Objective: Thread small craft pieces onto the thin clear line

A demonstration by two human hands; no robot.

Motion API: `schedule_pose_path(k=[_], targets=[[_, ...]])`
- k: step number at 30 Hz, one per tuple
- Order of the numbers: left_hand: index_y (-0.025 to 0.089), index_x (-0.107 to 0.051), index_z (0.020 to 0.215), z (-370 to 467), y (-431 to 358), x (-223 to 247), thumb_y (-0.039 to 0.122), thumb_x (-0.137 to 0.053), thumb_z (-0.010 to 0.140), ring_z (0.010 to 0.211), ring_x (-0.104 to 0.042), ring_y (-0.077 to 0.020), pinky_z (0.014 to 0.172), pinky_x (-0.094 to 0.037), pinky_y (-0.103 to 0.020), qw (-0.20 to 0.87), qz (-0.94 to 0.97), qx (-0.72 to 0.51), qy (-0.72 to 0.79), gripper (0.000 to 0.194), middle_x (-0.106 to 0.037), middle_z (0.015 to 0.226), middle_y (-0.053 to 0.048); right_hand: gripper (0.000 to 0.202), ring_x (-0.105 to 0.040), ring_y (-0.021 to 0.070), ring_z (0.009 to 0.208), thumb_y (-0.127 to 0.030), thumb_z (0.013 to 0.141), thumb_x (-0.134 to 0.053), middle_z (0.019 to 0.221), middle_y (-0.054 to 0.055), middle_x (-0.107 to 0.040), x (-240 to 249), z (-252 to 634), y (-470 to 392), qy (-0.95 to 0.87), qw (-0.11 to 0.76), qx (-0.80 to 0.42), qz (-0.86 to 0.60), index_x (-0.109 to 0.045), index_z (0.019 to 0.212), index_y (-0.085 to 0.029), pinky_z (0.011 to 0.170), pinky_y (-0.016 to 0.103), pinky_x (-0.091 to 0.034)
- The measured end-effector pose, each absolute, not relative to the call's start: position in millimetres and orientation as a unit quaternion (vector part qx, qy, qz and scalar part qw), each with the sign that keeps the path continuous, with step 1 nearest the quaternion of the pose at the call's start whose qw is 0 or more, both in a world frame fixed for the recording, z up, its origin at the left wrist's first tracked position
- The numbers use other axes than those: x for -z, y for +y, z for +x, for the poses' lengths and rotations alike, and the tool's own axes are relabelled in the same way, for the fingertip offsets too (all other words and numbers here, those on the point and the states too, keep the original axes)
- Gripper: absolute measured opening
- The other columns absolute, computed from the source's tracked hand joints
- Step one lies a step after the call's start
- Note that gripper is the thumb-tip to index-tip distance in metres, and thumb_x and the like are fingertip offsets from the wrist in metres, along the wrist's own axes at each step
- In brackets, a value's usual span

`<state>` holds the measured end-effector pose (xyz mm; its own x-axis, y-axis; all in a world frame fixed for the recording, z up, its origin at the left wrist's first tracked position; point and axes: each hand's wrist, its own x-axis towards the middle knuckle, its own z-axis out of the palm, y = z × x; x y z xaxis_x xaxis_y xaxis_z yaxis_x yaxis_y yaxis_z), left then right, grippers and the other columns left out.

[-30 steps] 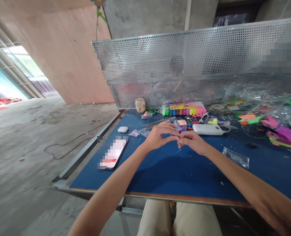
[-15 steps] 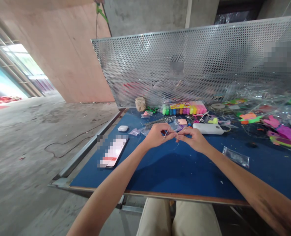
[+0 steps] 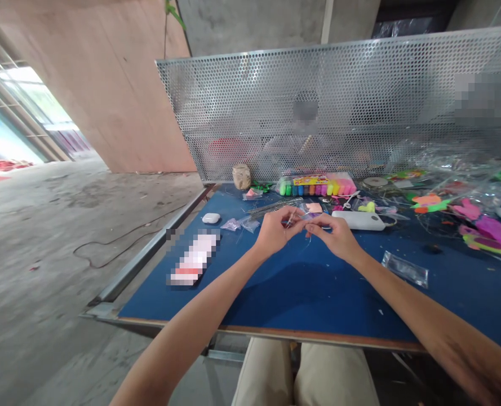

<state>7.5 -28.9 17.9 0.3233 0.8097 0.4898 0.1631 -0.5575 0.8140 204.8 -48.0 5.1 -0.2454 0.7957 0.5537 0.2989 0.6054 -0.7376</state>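
Note:
My left hand [image 3: 278, 228] is closed in a pinch, thumb and fingertips together, above the blue tabletop. Facing it, my right hand [image 3: 332, 234] pinches too, and the fingertips of both meet. Between them runs a thin pale strand [image 3: 309, 241], its loose end dangling below the fingers; whether it is thread or wire I cannot tell. Something small and shiny shows within my left fingers, too small to name. Just beyond the hands lie thin metal rods [image 3: 275, 208] and a peach-coloured piece [image 3: 314, 207]. A white oblong device [image 3: 358, 220] with a cord sits beside my right hand.
On the blue table [image 3: 301, 299] lie a phone [image 3: 194, 259], a white earphone case [image 3: 211, 218], small plastic bags [image 3: 230, 224] and a clear packet [image 3: 406, 269]. A pack of coloured clay [image 3: 318, 185] and colourful pieces [image 3: 491, 228] lie before a perforated metal screen [image 3: 250, 107].
Both hands stay pinched together with slight finger movement; my left hand has turned a little and shifted right. The view has moved slightly. Objects on the table stay put.

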Motion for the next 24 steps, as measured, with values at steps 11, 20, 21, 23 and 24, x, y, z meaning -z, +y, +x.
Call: schedule_pose_path(k=[11,20,21,23,24], targets=[[0.014,-0.073,0.111,-19,-18,-27,0.041,-0.075,0.08,0.086,-0.072,-0.0192,0.083,-0.056,-0.033,0.581,0.711,-0.332,0.215,0.042,-0.075,0.095,-0.011,0.021,-0.05,0.0153,0.067,-0.038,0.086,-0.069,0.068,0.001,-0.056,11,205,-39,-0.592,0.505,-0.586,-0.227,-0.067,0.078,-0.018,0.068,0.031,-0.039],[0.013,-0.076,0.091,-12,-17,-22,0.038,-0.082,0.072,0.076,-0.065,-0.0146,0.071,-0.05,-0.025,0.549,0.719,-0.369,0.213,0.032,-0.073,0.084,-0.007,0.022,-0.044,0.0132,0.064,-0.032,0.089,-0.067,0.067,0.001,-0.05,17,199,-45,-0.53,0.422,-0.722,-0.136,-0.064,0.075,-0.015,0.065,0.029,-0.036],[0.013,-0.075,0.09,-11,-17,-22,0.037,-0.082,0.072,0.076,-0.064,-0.0142,0.071,-0.049,-0.025,0.548,0.721,-0.368,0.211,0.031,-0.072,0.084,-0.007,0.022,-0.044,0.0129,0.064,-0.032,0.089,-0.067,0.067,0.001,-0.05,18,199,-44,-0.527,0.425,-0.723,-0.135,-0.065,0.076,-0.015,0.065,0.029,-0.036],[0.013,-0.074,0.092,-10,-17,-22,0.035,-0.083,0.071,0.076,-0.063,-0.0136,0.07,-0.049,-0.024,0.56,0.724,-0.351,0.197,0.032,-0.071,0.085,-0.007,0.02,-0.042,0.0121,0.064,-0.03,0.088,-0.068,0.067,0.0,-0.049,19,200,-44,-0.514,0.432,-0.729,-0.13,-0.066,0.075,-0.015,0.065,0.029,-0.037],[0.013,-0.073,0.095,-10,-17,-21,0.034,-0.083,0.071,0.077,-0.063,-0.0137,0.071,-0.049,-0.025,0.572,0.723,-0.34,0.186,0.033,-0.071,0.086,-0.007,0.02,-0.042,0.0118,0.063,-0.03,0.087,-0.069,0.066,0.0,-0.048,19,200,-44,-0.508,0.435,-0.732,-0.128,-0.066,0.075,-0.015,0.066,0.029,-0.037]])
